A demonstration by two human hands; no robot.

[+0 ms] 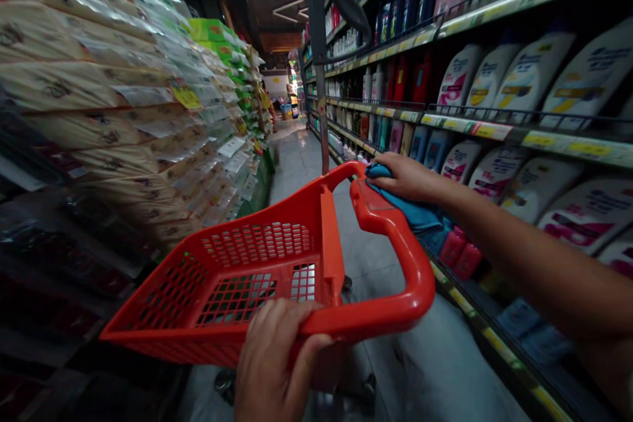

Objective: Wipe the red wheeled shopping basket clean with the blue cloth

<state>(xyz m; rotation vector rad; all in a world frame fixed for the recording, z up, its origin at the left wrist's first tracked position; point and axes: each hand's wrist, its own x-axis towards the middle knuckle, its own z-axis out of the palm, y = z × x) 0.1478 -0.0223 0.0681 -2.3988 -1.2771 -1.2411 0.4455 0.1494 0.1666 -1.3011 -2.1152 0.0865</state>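
A red plastic shopping cart (262,237) with a perforated basket stands tilted across the aisle in front of me. My left hand (277,349) is wrapped over the cart's near rim, where the thick red handle (415,277) begins. At the far end of that handle, my right hand (405,177) presses a blue cloth (415,214) against the handle. Part of the cloth hangs down on the shelf side. Under the right hand the fingertips are partly hidden by the cloth. Only the mesh floor shows inside the basket.
Shelves of shampoo bottles (529,72) run along the right, close to my right arm. Stacked plastic-wrapped packs (99,86) rise on the left, with green packs (222,46) beyond. A grey pole (319,79) with a handle stands behind the cart. The tiled floor (291,158) leads down the aisle.
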